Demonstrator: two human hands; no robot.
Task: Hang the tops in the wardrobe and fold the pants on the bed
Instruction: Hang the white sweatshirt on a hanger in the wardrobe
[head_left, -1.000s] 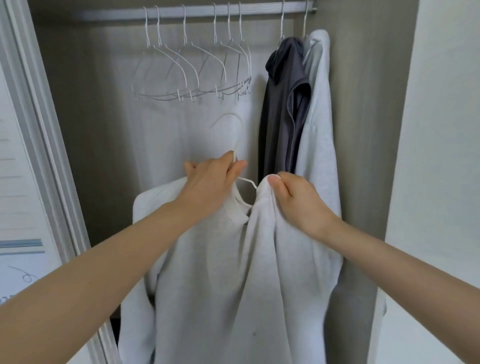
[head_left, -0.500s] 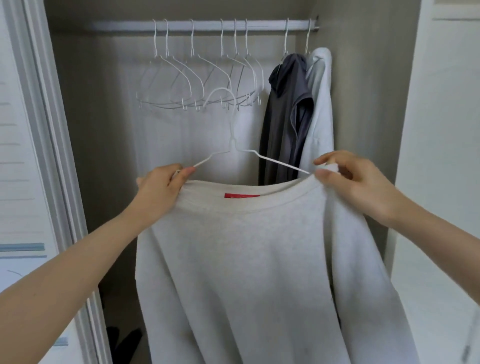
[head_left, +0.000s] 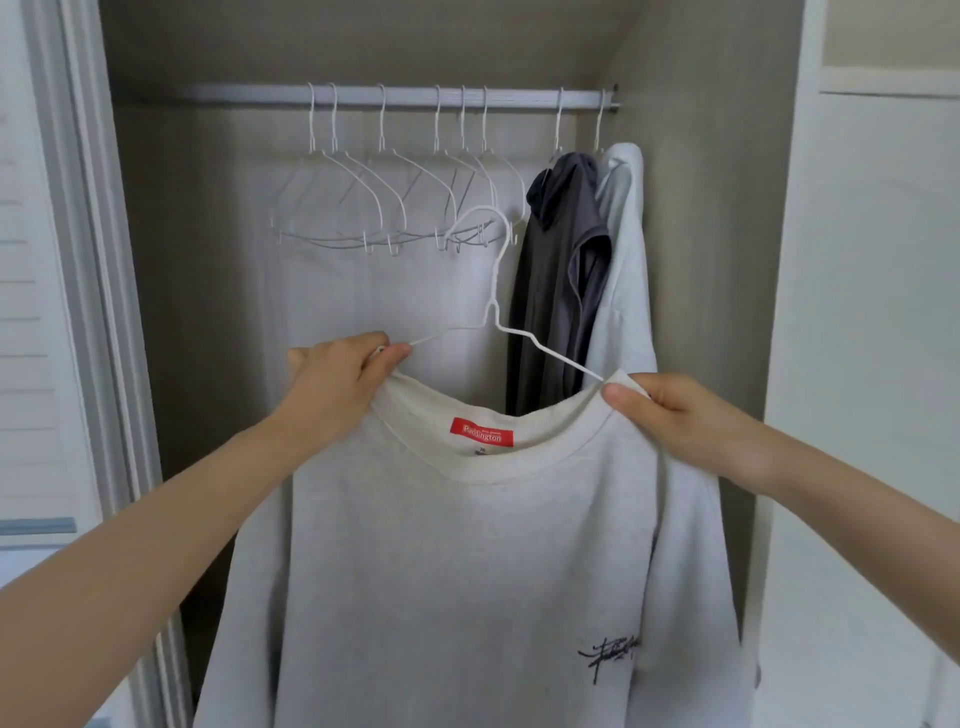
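Note:
A light grey sweatshirt (head_left: 467, 571) with a red neck label and a dark script print sits on a white wire hanger (head_left: 493, 312) in front of the open wardrobe. My left hand (head_left: 343, 376) pinches its left shoulder at the hanger's arm. My right hand (head_left: 670, 415) pinches the right shoulder by the collar. The hanger's hook is free in the air, well below the white rail (head_left: 405, 96). The sweatshirt hangs spread flat, its lower part out of view.
Several empty white hangers (head_left: 395, 208) hang on the rail's left and middle. A dark grey top (head_left: 561, 270) and a pale grey top (head_left: 623, 270) hang at the right end. A wardrobe door frame (head_left: 98, 312) stands left, a white panel (head_left: 857, 364) right.
My hands moved apart from the collar to the shoulders, spreading the sweatshirt flat on the hanger. The view has tilted upward, so the rail sits lower in frame.

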